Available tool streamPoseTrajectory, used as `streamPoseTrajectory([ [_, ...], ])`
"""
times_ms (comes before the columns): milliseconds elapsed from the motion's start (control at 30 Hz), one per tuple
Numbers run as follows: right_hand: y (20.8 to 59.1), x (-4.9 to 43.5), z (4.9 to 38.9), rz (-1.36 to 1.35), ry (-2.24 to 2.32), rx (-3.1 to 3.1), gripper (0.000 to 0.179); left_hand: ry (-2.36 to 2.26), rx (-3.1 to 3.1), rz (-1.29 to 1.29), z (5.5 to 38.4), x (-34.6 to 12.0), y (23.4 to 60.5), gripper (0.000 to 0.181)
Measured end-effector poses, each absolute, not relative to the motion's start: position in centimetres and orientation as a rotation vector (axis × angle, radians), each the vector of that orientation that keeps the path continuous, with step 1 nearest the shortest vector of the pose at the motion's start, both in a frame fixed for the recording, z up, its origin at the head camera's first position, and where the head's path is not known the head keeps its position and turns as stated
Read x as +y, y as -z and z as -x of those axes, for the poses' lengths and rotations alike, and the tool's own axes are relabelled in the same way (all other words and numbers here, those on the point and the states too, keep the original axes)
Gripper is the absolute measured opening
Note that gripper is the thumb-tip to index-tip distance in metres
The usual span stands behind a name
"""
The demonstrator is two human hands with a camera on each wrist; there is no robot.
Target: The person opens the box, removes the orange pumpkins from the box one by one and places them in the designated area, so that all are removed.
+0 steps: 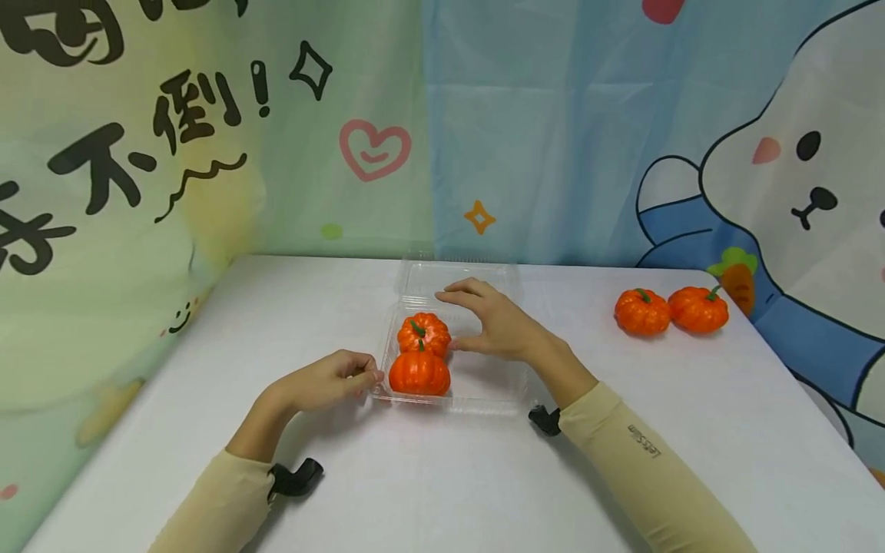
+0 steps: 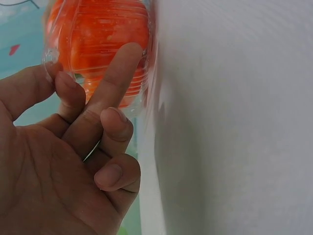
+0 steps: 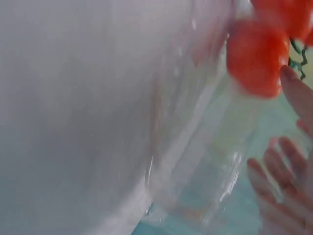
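Two small orange pumpkins sit in the left half of a clear plastic box (image 1: 484, 392). The nearer pumpkin (image 1: 419, 375) stands in front of the farther pumpkin (image 1: 430, 329), whose green stem points up. My left hand (image 1: 323, 384) pinches the box's near left corner between thumb and index finger; in the left wrist view another finger (image 2: 117, 73) lies along the box's side (image 2: 73, 39). Above the right half of the box, my right hand (image 1: 494, 322) is spread, its thumb close beside the farther pumpkin. The right wrist view is blurred, with that hand's fingers (image 3: 279, 171) apart.
The box's hinged lid (image 1: 456, 278) lies folded back toward the table's far edge. Two more orange pumpkins, one on the left (image 1: 642, 312) and one on the right (image 1: 698, 310), sit side by side at the back right of the white table (image 1: 442, 484). A printed curtain (image 1: 539, 138) hangs behind.
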State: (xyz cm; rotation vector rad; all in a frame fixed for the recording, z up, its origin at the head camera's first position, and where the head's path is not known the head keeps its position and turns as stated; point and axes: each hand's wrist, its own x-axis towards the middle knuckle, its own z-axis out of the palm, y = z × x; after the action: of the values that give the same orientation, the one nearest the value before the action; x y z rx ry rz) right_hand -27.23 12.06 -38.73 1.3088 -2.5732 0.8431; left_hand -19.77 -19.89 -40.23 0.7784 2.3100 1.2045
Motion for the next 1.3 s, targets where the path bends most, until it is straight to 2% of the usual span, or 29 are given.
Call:
streamPoseTrajectory([
  [600,38.8,10.6,27.1,-1.350,-0.802,-2.652,0.073,-1.185,2.315,-0.771,20.0,-19.8,40.2,0.030],
  [1300,38.9,9.1,26.7,-1.393,-0.725,-2.730,0.063,-1.205,2.296,-0.724,20.0,-19.8,40.1,0.028],
])
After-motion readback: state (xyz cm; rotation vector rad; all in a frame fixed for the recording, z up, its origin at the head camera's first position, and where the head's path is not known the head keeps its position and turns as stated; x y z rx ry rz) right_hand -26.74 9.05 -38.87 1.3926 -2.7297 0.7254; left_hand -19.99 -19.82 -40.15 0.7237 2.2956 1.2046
